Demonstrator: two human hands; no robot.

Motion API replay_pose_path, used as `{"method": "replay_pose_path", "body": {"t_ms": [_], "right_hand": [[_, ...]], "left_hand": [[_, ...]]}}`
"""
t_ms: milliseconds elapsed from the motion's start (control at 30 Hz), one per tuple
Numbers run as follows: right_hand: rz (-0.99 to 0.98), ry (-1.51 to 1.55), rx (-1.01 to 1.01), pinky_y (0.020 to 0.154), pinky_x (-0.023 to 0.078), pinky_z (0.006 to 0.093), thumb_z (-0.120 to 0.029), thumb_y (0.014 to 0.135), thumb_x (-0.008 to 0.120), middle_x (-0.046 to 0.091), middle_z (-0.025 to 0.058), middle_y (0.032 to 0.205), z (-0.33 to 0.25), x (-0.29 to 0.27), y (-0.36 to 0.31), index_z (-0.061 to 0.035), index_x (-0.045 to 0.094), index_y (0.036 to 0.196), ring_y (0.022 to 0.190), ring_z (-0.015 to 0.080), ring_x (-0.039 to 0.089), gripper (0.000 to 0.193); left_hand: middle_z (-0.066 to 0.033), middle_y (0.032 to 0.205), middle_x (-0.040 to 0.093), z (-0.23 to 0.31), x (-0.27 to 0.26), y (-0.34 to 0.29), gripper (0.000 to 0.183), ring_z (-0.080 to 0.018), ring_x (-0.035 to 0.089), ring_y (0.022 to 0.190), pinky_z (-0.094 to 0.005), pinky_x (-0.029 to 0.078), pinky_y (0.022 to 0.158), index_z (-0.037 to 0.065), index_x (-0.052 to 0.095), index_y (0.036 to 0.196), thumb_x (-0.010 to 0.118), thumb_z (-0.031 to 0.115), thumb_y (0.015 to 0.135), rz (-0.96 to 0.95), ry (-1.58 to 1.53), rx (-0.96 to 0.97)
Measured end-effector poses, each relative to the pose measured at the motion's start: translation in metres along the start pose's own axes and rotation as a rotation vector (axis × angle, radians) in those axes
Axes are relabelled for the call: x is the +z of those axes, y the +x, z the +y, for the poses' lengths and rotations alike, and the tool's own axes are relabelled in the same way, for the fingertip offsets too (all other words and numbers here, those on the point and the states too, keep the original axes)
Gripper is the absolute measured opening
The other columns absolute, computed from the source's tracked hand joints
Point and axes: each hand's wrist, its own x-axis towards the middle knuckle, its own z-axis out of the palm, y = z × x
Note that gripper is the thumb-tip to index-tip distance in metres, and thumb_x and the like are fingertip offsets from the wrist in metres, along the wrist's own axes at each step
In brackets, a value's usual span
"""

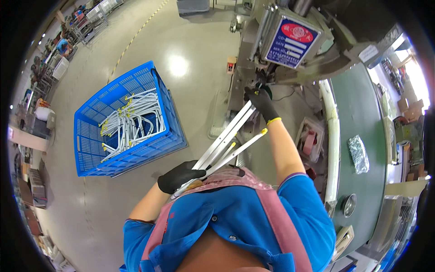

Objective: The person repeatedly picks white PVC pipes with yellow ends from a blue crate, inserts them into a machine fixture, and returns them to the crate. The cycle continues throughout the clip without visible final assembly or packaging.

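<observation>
My left hand [179,177], in a black glove, is closed around the lower ends of a white metal tube frame [225,135] near my apron. The frame has long, narrow tubes, and a yellow cap shows on the one that splays to the right. At its upper end, my right hand [263,104], in a black glove with a yellow cuff, is closed on the tubes, right below the head of a grey press machine [290,38]. Part of the frame's upper end is hidden by that glove and the machine.
To the left on the floor stands a blue plastic crate [174,120] holding several similar white tube frames [131,120]. A green conveyor belt [358,109] runs along the right, bearing a silvery wrapped packet [359,154] and a round metal dish [349,205]. A bin [311,139] sits beneath the machine's side.
</observation>
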Motion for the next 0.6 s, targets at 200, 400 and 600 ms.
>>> {"method": "replay_pose_path", "body": {"t_ms": [200, 400, 600], "right_hand": [[0.165, 0.039, -0.192, 0.072, 0.047, 0.0311, -0.035, 0.084, 0.067, 0.066, 0.0088, 0.083, 0.001, -0.011, -0.033, 0.0002, 0.062, 0.105, 0.074, 0.0164, 0.06, 0.042], [0.031, 0.277, -0.143, 0.068, 0.046, 0.0258, -0.023, 0.088, 0.063, 0.063, 0.0027, 0.084, 0.023, -0.029, -0.069, -0.0018, 0.061, 0.112, 0.074, 0.009, 0.055, 0.032], [0.071, 0.366, -0.154, 0.067, 0.047, 0.0247, -0.021, 0.09, 0.062, 0.064, 0.0012, 0.088, 0.027, -0.021, -0.06, -0.0028, 0.06, 0.117, 0.076, 0.0082, 0.057, 0.033]], "left_hand": [[-0.0092, 0.1, 0.063, -0.012, -0.005, 0.007, 0.043, -0.0159, 0.059, 0.089, -0.0274, 0.046, 0.082, -0.001, 0.051, 0.125, 0.058, 0.023, 0.091, -0.046, -0.126, -0.003], [-0.01, 0.103, 0.064, -0.017, -0.004, 0.011, 0.041, -0.0178, 0.06, 0.091, -0.0289, 0.045, 0.083, -0.001, 0.053, 0.123, 0.058, 0.023, 0.09, -0.118, -0.165, 0.061], [-0.0121, 0.113, 0.061, -0.018, -0.001, 0.011, 0.045, -0.0181, 0.056, 0.102, -0.0305, 0.041, 0.092, -0.002, 0.052, 0.125, 0.058, 0.025, 0.09, -0.003, -0.035, 0.082]]}}
